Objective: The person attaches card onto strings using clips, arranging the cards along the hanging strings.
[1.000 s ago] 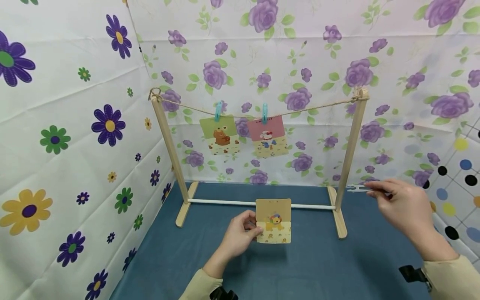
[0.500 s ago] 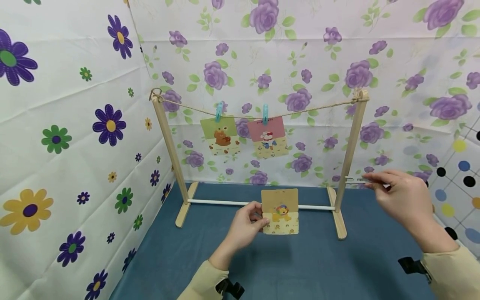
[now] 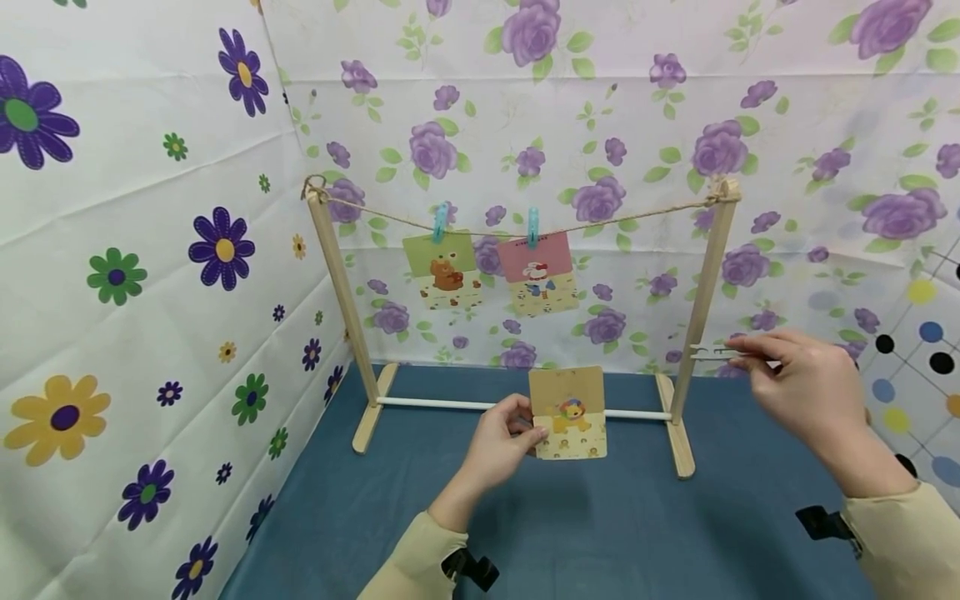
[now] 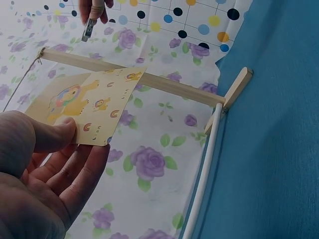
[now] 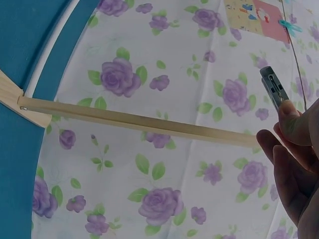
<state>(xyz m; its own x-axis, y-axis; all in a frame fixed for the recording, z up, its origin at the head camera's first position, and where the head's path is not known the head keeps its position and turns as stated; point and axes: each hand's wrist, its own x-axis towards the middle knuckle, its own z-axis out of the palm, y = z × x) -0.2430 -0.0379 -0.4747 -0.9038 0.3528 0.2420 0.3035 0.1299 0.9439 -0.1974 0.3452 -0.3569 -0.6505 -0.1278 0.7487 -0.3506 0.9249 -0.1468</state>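
My left hand (image 3: 498,446) pinches a yellow lion card (image 3: 567,413) by its left edge, thumb in front, upright before the rack's white bar. In the left wrist view the same card (image 4: 107,104) tilts away from the thumb. Out to the right, my right hand (image 3: 806,396) pinches a pale clothespin (image 3: 711,352) between thumb and fingers, its tip pointing left past the right post. The right wrist view shows this clothespin (image 5: 274,85) above the fingertips. A green bear card (image 3: 442,271) and a pink rabbit card (image 3: 537,275) hang from the twine (image 3: 630,218) by blue clothespins.
The wooden rack has a left post (image 3: 339,292), a right post (image 3: 705,300) and a low white bar (image 3: 442,404). It stands on a blue cloth (image 3: 615,533). Flowered sheets (image 3: 480,108) close off the back and left.
My left hand has lifted the lion card up and a little to the right. The right hand with the clothespin has risen slightly. The hanging cards stay put.
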